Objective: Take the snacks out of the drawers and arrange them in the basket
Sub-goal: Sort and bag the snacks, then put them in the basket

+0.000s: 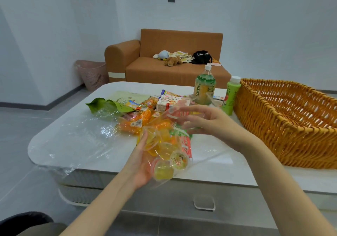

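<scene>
My left hand (pixel 141 161) cradles from below a clear bag of yellow jelly cups (pixel 165 152), held above the table's front edge. My right hand (pixel 204 121) grips the upper part of that same bag, fingers pinched on the plastic. Behind the bag a heap of snacks (pixel 144 112) lies on the white table (pixel 76 144): orange packets, a small box, green pouches. The woven orange basket (pixel 284 126) stands at the right with nothing visible in it. A drawer (pixel 203 202) with a recessed handle is shut below the tabletop.
Two drink bottles stand beside the basket: a green tea bottle (pixel 204 86) and a light green bottle (pixel 230 95). Clear plastic film (pixel 87 139) covers the table's left part. Further back stand a brown sofa (pixel 173 62) and a pink laundry basket (pixel 93 74).
</scene>
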A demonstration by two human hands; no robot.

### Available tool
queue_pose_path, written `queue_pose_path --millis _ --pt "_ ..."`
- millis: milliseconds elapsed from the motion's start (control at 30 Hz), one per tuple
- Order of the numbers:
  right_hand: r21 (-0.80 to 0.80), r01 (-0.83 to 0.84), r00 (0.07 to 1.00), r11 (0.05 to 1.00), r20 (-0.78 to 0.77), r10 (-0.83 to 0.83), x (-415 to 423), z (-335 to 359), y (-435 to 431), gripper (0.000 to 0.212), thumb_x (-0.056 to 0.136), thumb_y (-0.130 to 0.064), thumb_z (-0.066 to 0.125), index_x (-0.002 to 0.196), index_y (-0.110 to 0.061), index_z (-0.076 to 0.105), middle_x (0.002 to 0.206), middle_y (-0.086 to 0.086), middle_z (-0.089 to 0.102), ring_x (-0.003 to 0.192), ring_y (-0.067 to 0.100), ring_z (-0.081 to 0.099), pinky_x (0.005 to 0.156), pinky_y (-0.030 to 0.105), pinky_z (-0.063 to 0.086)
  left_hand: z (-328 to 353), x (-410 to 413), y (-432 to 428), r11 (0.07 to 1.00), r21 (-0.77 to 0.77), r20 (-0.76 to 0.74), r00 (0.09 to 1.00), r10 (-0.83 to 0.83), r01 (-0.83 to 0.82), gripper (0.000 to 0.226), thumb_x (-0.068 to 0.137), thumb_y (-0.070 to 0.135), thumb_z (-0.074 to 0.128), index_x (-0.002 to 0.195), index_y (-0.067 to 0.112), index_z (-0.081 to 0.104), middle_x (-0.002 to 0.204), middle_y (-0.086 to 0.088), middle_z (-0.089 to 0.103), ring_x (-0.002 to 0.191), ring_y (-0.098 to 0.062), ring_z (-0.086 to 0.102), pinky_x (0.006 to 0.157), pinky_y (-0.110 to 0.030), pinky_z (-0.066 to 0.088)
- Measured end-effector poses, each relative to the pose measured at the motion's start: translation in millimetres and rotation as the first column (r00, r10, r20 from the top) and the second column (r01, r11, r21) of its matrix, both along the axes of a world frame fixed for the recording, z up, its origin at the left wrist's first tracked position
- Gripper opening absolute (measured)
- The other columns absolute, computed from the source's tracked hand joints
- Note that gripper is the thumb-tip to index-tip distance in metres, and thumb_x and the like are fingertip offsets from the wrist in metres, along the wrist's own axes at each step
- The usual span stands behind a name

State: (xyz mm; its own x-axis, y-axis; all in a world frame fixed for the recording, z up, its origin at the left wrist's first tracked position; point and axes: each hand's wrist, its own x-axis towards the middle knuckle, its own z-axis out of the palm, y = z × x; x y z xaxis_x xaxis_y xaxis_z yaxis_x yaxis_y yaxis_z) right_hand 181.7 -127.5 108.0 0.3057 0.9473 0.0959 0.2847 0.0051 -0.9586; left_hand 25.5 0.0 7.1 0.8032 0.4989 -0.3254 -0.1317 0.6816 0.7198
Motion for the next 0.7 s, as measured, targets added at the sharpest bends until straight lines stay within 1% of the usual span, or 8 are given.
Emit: queue_pose_path --millis 67,133,200,333,433,533,600,700 --pt "0.107 0.133 0.984 0.985 0.101 -0.144 1.1 1.8 -0.5 0.023 0.096 -0.008 0.054 0.114 -0.018 0.065 0.1 0.004 0.074 0.088 0.016 0.072 0.068 0.02 0.057 2.6 -0.8 2.7 0.999 -0.011 -0.006 0.999 0.034 -0.034 0.064 0.082 0.065 0.055 0.119 0.015 0.068 0.122 -0.014 0.066 0.114 -0.032 0.062 0.102 -0.048 0.043" --pt "0.24 0.268 0.948 0.933 0.107 -0.3 4.9 2.9 -1.9 0.02 0.096 -0.006 0.054 0.109 -0.012 0.067 0.092 0.003 0.074 0.079 0.014 0.071 0.061 0.02 0.056 5.9 -3.4 7.0 0.998 -0.007 0.008 0.998 0.066 -0.066 0.059 0.08 0.065 0.056 0.111 0.017 0.071 0.12 -0.014 0.067 0.112 -0.032 0.062 0.103 -0.049 0.042" --pt "0.353 0.4 0.859 0.846 0.177 -0.48 12.2 0.3 -2.6 0.016 0.094 -0.006 0.055 0.102 -0.013 0.068 0.084 0.001 0.073 0.071 0.014 0.068 0.057 0.022 0.056 8.0 -6.6 12.0 0.997 -0.006 0.014 0.997 0.078 -0.078 0.059 0.08 0.067 0.052 0.105 0.019 0.075 0.12 -0.012 0.067 0.111 -0.031 0.06 0.103 -0.048 0.038" --pt "0.427 0.597 0.657 0.679 0.225 -0.719 39.8 -19.3 -0.8 0.008 0.093 -0.018 0.06 0.098 -0.02 0.065 0.088 0.0 0.068 0.08 0.013 0.064 0.067 0.028 0.054 5.2 -14.9 25.1 0.993 -0.003 0.03 0.993 0.118 -0.118 0.06 0.082 0.07 0.045 0.088 0.02 0.078 0.102 -0.009 0.073 0.083 -0.024 0.072 0.068 -0.035 0.057" --pt "0.246 0.673 0.598 0.697 0.374 -0.709 68.5 -41.4 1.2 0.017 0.094 -0.022 0.058 0.11 -0.017 0.063 0.109 0.004 0.066 0.097 0.015 0.059 0.082 0.031 0.051 2.2 -22.3 31.5 0.988 -0.018 0.037 0.987 0.153 -0.153 0.058 0.083 0.068 0.046 0.084 0.021 0.079 0.098 -0.009 0.074 0.076 -0.024 0.073 0.067 -0.037 0.053" --pt "-0.157 0.722 0.565 0.674 0.694 -0.445 100.4 -75.9 0.9 0.042 0.095 -0.034 0.053 0.134 -0.021 0.048 0.137 0.013 0.048 0.129 0.031 0.039 0.107 0.044 0.031 0.3 -26.8 37.6 0.986 -0.04 0.049 0.986 0.163 -0.161 0.056 0.081 0.068 0.049 0.092 0.02 0.076 0.103 -0.012 0.073 0.078 -0.027 0.073 0.071 -0.039 0.049" --pt "-0.345 0.72 0.609 0.603 0.73 -0.31 113.0 -100.4 1.9 0.057 0.094 -0.048 0.048 0.145 -0.028 0.032 0.148 0.014 0.034 0.137 0.039 0.027 0.11 0.049 0.025 0.1 -27.0 40.7 0.988 -0.034 0.062 0.986 0.154 -0.152 0.056 0.081 0.068 0.049 0.091 0.02 0.077 0.104 -0.011 0.073 0.08 -0.026 0.073 0.07 -0.038 0.052" --pt "-0.356 0.745 0.575 0.564 0.771 -0.273 113.6 -125.6 5.7 0.06 0.095 -0.052 0.044 0.147 -0.029 0.026 0.148 0.011 0.03 0.132 0.04 0.031 0.104 0.049 0.033 2.9 -24.7 41.2 0.989 -0.025 0.07 0.986 0.149 -0.147 0.054 0.082 0.067 0.049 0.103 0.022 0.07 0.105 -0.009 0.073 0.079 -0.025 0.073 0.073 -0.04 0.05"
